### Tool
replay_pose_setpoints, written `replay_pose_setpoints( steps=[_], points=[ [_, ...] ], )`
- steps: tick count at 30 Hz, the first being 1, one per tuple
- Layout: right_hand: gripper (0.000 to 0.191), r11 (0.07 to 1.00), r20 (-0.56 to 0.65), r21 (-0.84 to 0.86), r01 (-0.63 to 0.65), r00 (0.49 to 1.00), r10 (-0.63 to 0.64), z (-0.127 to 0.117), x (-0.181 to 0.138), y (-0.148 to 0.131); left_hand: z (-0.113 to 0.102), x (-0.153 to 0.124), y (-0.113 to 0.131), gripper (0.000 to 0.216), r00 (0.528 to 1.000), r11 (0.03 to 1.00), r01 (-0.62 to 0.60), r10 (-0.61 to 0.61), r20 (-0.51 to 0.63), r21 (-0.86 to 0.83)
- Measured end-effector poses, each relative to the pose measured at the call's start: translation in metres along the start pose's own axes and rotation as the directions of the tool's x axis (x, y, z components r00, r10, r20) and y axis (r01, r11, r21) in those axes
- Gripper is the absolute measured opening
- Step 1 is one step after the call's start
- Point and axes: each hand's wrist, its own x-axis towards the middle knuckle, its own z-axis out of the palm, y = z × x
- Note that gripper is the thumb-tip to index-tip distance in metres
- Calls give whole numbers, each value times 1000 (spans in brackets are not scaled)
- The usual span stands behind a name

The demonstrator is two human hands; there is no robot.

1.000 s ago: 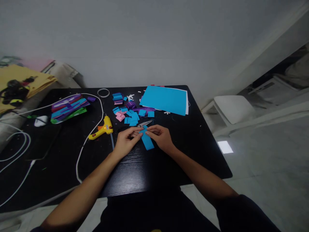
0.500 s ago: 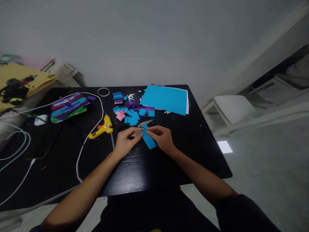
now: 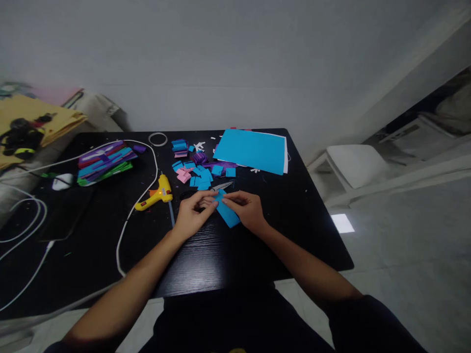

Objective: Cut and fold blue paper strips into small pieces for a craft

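Note:
A strip of blue paper [image 3: 228, 214] slants between my two hands, just above the black table. My left hand [image 3: 195, 212] pinches its upper left edge between thumb and fingers. On the other side, my right hand [image 3: 247, 208] grips the strip near its top, fingers curled and partly hidden. Just beyond the fingertips lies a pair of scissors [image 3: 223, 186], its blades pointing right and its dark handles partly covered by my left hand. Small cut pieces of blue paper [image 3: 203, 177] and pink paper [image 3: 183, 175] are scattered behind it.
On the left, a yellow glue gun [image 3: 158, 194] rests beside a white cable [image 3: 123, 230]. Blue sheets [image 3: 253, 151] lie at the back right. A bundle of coloured paper [image 3: 105, 164] and a phone [image 3: 66, 215] are farther left. A white stool [image 3: 353, 164] stands beyond the right edge.
The blue paper strip has turned slightly, its lower end shifting a little to the right. Both hands stay in nearly the same place, still holding it.

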Motion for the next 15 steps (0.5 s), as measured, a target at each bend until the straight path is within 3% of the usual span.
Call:
replay_pose_setpoints(
  steps=[15],
  points=[
    [19, 1000, -2, -18, 1, 1000, -1, -1, 0, 0, -1, 0, 1, 25, 999, 999, 33, -34, -10, -13]
  ],
)
